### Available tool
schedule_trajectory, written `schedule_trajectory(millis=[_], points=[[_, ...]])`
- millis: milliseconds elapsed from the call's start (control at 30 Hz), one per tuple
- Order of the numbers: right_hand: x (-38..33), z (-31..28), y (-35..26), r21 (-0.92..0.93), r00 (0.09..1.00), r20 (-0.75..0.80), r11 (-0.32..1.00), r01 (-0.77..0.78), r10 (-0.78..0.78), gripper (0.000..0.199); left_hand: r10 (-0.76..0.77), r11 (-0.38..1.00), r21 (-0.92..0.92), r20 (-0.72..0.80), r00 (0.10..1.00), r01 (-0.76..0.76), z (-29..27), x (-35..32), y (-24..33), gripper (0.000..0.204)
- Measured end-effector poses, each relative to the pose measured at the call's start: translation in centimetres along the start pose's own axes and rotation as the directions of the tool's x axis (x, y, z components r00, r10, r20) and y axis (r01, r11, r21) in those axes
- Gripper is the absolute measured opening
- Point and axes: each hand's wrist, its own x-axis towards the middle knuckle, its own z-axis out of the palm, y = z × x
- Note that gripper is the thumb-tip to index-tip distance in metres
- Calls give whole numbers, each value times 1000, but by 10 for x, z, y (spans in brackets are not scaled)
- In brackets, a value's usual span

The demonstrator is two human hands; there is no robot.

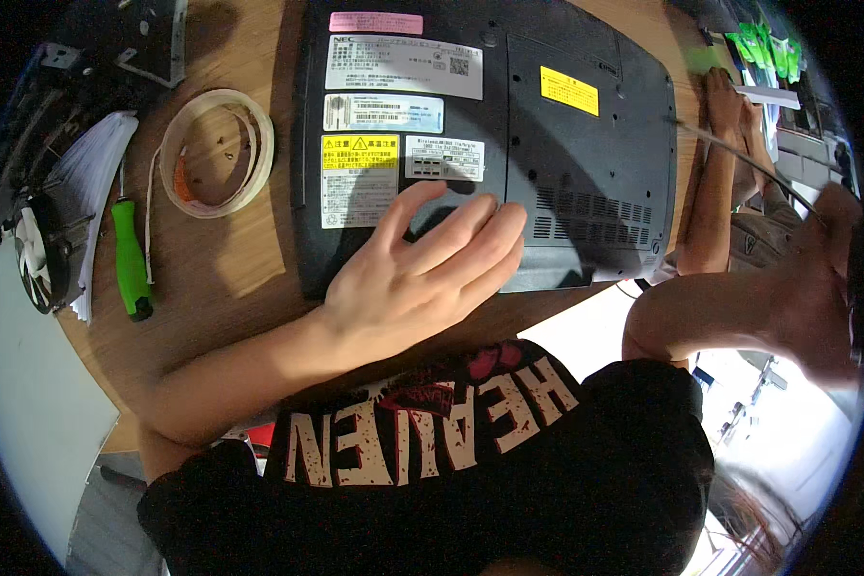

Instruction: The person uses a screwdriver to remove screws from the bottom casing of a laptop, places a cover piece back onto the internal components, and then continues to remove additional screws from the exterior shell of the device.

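A black laptop [586, 154] lies upside down on the wooden table, its underside with labels and vent slots facing up. My left hand [432, 264] rests on the near part of that underside, fingers bent and apart, with nothing seen in them. At the far right, my right hand [826, 230] is raised and closed round a screwdriver, whose long thin metal shaft [749, 161] slants toward the laptop's right edge. The screwdriver's handle is hidden in the hand, and I cannot tell whether its tip touches the laptop.
Left of the laptop lie a roll of pale tape [170, 158] and a green-handled screwdriver [128, 252]. Beyond them are white papers [96, 192] and a small fan [34, 252]. At the right, another person's arms [710, 192] reach over the table near several green-handled tools [768, 48].
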Motion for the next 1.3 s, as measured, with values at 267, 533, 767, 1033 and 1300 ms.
schedule_trajectory(millis=[267, 533, 767, 1033, 1300], points=[[-1, 51, 15, 448, 926, -239, 814, 371, -291, 37, -30, 999, 33, -44, 999, 31, -1, 0, 0, 21], [38, 95, 33, 504, 291, -738, -211, 838, -609, 36, -28, 999, 28, -7, 1000, 28, -3, 3, 1, 14], [-37, -7, -34, 450, 944, -331, 877, 169, -13, 27, -36, 999, 36, 147, 989, 32, -1, 3, 2, 76], [7, 63, 14, 415, 880, -402, 907, -73, 255, 32, -12, 999, 45, 136, 991, 6, 4, 1, -2, 55], [35, 105, 64, 178, 922, 231, 918, -354, 311, 52, -25, 997, -79, -11, 1000, 24, 0, 3, 0, 35]])
